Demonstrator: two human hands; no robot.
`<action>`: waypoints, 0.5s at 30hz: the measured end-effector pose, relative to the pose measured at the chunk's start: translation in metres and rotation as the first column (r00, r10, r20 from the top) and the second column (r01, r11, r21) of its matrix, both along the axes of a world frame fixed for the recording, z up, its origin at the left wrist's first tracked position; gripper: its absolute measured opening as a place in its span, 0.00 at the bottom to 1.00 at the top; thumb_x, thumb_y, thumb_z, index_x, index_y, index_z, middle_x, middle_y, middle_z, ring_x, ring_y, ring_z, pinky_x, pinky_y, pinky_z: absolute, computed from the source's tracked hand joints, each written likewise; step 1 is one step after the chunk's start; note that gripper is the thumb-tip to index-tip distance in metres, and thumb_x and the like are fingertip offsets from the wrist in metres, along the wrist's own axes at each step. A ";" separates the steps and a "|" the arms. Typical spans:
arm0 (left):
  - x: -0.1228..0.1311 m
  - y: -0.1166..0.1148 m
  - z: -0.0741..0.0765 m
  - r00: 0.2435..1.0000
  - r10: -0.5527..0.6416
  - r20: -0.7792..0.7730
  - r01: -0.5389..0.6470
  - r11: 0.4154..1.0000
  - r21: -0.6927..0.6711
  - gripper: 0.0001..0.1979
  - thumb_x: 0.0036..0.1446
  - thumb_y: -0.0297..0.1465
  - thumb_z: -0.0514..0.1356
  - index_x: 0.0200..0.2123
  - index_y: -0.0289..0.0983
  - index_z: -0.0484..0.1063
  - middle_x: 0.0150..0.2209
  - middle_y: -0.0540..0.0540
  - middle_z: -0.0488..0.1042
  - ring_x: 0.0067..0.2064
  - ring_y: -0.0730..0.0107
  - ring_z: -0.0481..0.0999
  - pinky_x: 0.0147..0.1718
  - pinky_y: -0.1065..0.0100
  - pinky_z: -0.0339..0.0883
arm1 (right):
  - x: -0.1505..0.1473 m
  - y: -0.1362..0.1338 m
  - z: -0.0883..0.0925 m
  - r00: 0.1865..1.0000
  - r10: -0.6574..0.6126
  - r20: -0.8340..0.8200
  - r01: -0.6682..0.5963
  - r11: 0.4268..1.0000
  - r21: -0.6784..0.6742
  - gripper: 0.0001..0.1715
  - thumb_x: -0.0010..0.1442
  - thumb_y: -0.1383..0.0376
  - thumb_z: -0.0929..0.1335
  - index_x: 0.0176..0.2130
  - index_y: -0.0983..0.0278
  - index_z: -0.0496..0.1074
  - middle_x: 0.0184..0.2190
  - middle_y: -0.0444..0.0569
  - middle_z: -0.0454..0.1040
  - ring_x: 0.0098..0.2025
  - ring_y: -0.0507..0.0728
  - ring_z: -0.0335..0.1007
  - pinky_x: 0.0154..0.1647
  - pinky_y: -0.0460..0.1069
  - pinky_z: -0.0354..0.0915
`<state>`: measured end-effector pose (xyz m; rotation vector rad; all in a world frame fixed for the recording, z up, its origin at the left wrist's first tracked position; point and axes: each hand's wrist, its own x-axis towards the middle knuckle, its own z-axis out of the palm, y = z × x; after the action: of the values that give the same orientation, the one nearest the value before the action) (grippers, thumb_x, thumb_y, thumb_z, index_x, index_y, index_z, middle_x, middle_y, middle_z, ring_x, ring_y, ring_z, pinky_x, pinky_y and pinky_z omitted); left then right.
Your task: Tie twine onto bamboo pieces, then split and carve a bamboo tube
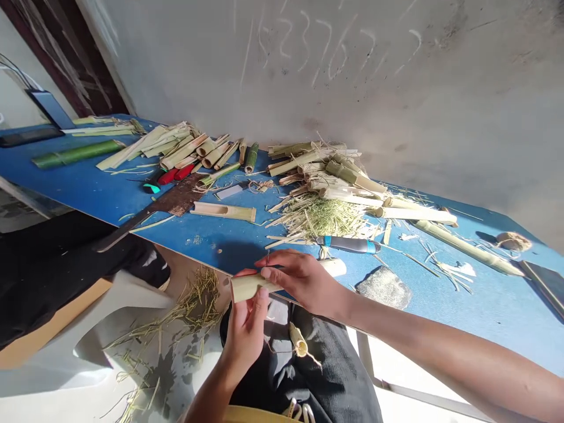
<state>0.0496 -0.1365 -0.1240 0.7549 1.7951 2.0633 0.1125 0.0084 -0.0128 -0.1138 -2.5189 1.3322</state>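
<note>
My left hand (245, 329) grips a short pale bamboo tube (247, 286) from below, held level just off the near edge of the blue table (484, 299). My right hand (299, 279) comes over the tube from the right, its fingers pinched at the tube's top; what they pinch is too small to make out. A small bamboo offcut (299, 343) lies on my lap in dark trousers. A blue-and-grey handled knife (350, 244) lies on the table just beyond my right hand.
Cut bamboo pieces (189, 150) and shavings (321, 217) cover the table's far side. A rusty machete (171, 202), red-handled tool (176, 174), long green stalk (74, 154), grey stone (385, 286) and twine ball (511, 239) lie there. Shavings litter the floor (145, 352).
</note>
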 end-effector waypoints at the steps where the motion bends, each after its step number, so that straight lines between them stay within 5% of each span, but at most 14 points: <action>1: -0.003 0.000 0.004 0.999 -0.023 0.023 0.023 1.000 0.013 0.28 0.68 0.52 0.58 0.62 0.42 0.66 0.42 0.40 0.80 0.44 0.55 0.84 0.38 0.60 0.80 | -0.004 -0.003 0.001 1.000 0.003 -0.010 -0.004 0.998 -0.056 0.27 0.74 0.47 0.65 0.41 0.63 0.81 0.41 0.52 0.82 0.42 0.56 0.77 0.42 0.50 0.71; 4: -0.015 -0.005 0.017 0.993 -0.087 0.081 0.084 0.996 0.040 0.25 0.65 0.50 0.63 0.56 0.42 0.69 0.47 0.39 0.81 0.49 0.54 0.84 0.44 0.59 0.81 | -0.008 -0.006 0.002 0.997 -0.059 -0.053 0.054 0.994 -0.093 0.31 0.73 0.43 0.65 0.34 0.63 0.80 0.34 0.49 0.79 0.35 0.54 0.73 0.35 0.48 0.67; 8: -0.029 -0.016 0.029 0.988 -0.131 0.081 0.130 0.991 0.013 0.18 0.62 0.44 0.68 0.49 0.42 0.72 0.43 0.44 0.82 0.43 0.60 0.85 0.42 0.63 0.81 | -0.008 0.003 0.002 0.963 -0.257 -0.082 0.236 0.950 -0.202 0.31 0.68 0.39 0.68 0.36 0.63 0.80 0.33 0.49 0.80 0.33 0.54 0.74 0.33 0.48 0.68; 15: -0.039 -0.027 0.022 0.991 -0.111 0.073 0.117 0.990 -0.081 0.22 0.53 0.40 0.75 0.47 0.39 0.76 0.42 0.45 0.84 0.42 0.63 0.85 0.40 0.68 0.80 | -0.010 0.017 0.016 0.931 -0.336 -0.145 0.246 0.869 -0.430 0.30 0.63 0.38 0.72 0.35 0.63 0.77 0.28 0.47 0.79 0.29 0.53 0.77 0.30 0.47 0.71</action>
<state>0.0103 -0.1632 -0.1016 0.7360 1.7487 1.9041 0.1029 0.0250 0.0033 -0.4000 -1.9225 1.6158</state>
